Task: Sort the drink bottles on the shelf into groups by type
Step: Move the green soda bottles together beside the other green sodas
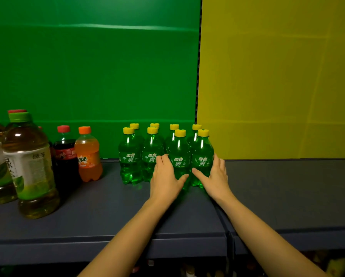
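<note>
Eight green soda bottles (130, 156), yellow caps, two rows of four, upright at mid-shelf just left of the seam between the back panels. Left hand (165, 176) grasps the third front bottle (179, 154): fingers curled on its left flank, thumb across the lower front. Right hand (215, 176) grasps the end front bottle (202, 154), mirrored: fingers on the right flank, thumb low across the front. Thumbs nearly meet between the two bottles. Both bottles upright; third one slightly forward of its neighbours. Forearms bare, reaching in from below and converging on the group

Left of the group, apart: orange soda bottle (88, 154), cola bottle (65, 154) just beside it, two larger green tea bottles (29, 162) nearest the camera, more red caps behind. Shelf (107, 206) dark grey-blue, with a joint under the right forearm. Green back panel (87, 66) left, yellow back panel (277, 76) right, black upright strip (198, 76) between. Lower level too dark to read
</note>
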A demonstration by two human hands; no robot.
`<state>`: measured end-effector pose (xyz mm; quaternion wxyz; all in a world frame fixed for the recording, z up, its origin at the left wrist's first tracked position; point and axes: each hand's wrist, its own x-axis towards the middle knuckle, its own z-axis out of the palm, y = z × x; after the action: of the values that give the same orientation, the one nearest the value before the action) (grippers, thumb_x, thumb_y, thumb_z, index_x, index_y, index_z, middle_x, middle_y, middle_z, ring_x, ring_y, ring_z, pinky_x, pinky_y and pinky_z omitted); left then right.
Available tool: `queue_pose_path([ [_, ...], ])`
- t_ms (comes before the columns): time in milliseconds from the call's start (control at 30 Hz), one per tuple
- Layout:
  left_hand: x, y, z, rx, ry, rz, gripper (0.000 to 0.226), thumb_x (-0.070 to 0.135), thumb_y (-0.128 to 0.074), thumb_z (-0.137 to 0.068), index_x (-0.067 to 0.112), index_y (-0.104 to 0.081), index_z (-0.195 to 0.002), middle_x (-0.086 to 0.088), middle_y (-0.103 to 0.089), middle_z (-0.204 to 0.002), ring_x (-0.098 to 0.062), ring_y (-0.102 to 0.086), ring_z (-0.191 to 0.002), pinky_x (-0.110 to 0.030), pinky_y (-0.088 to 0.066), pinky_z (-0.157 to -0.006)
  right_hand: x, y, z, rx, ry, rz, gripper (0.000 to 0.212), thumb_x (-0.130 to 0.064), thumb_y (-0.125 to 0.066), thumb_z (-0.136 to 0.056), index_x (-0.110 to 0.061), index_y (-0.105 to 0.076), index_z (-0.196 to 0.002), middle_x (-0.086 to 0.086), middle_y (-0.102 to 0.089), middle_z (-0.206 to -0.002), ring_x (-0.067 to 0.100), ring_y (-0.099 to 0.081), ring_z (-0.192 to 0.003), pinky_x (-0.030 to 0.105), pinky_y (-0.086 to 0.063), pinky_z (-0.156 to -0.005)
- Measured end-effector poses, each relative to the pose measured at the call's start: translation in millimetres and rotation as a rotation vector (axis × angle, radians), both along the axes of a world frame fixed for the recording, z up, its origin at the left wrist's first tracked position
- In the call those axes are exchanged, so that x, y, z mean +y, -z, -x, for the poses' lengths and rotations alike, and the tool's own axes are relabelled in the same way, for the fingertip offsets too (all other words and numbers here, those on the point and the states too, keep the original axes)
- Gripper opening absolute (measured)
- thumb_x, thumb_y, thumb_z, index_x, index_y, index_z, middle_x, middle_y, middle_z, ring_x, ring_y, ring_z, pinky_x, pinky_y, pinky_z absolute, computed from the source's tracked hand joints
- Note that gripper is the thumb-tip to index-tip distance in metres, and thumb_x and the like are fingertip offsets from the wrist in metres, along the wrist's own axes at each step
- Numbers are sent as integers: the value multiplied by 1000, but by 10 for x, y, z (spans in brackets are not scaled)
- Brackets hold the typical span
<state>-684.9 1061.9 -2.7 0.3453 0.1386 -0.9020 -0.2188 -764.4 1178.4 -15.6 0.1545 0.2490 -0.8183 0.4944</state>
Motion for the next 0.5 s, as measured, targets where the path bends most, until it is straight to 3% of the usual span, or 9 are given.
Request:
queue_pose_path([
  [167, 5, -110, -13, -63, -146, 157, 63, 53, -63, -79, 7, -38, -114, -10, -44, -122, -29, -58, -103, -32, -46, -74, -33, -11, 34, -17, -24, 81, 80, -21, -72, -78, -9, -22, -139, 10, -39, -142, 22, -38, -130, 27, -33, -100],
  [333, -74, -156, 48, -142, -237, 302, 67, 63, -57, -76, 8, -42, -111, -7, -55, -115, -26, -59, -103, -32, -47, -74, -74, -29, 60, 6, -13, 79, 78, -21, -72, -79, -9, -25, -139, 10, -40, -141, 23, -40, -129, 27, -34, -99],
  [500, -109, -187, 18, -143, -265, 412, 64, 70, -50, -75, 11, -48, -101, -5, -61, -103, -23, -62, -94, -30, -38, -63, -82, -51, 73, -20, -22, 76, 83, -24, -74, -76, -9, -24, -140, 10, -33, -143, 24, -37, -131, 31, -33, -103],
])
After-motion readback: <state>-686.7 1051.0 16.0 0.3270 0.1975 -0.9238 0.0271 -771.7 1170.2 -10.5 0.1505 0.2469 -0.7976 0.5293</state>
